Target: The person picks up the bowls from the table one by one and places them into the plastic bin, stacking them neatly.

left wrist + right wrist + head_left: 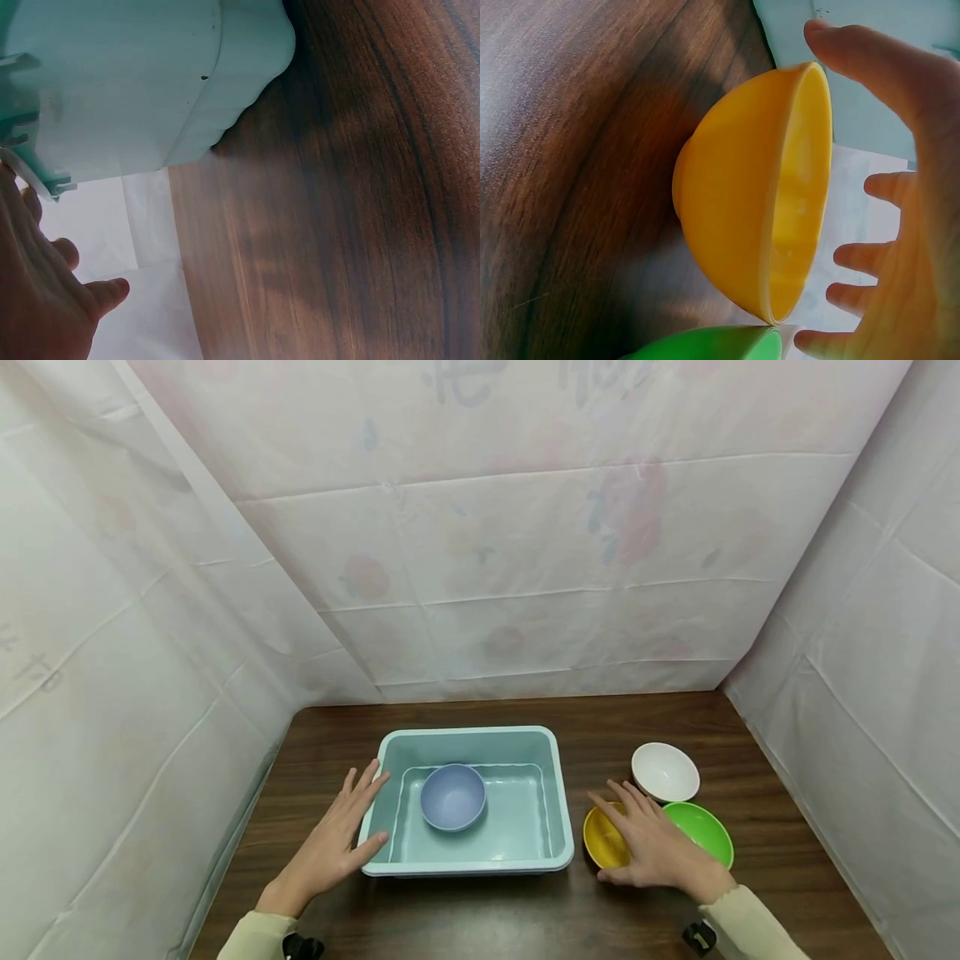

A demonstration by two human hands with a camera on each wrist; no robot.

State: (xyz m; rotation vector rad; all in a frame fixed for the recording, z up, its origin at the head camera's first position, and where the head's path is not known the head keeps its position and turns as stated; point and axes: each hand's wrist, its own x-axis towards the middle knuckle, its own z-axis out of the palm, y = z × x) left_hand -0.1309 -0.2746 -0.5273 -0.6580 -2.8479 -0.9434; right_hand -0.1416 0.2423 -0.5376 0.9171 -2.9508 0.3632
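A pale teal plastic basin (517,865) stands on the table with a lavender bowl (453,797) inside it, left of its middle. My left hand (333,847) is at the basin's left rim, fingers spread; whether it touches the rim I cannot tell. Over the yellow bowl (602,838) hovers my right hand (660,843), fingers apart and holding nothing. In the right wrist view the yellow bowl (739,184) sits upright, with thumb and fingers above its rim. A green bowl (703,831) lies partly behind the right hand, and a white bowl (665,772) stands beyond it.
The dark wooden table (480,914) ends at white patterned sheets, one behind (540,635) and others along the left and right sides. The three bowls on the right stand close together, a short gap away from the basin.
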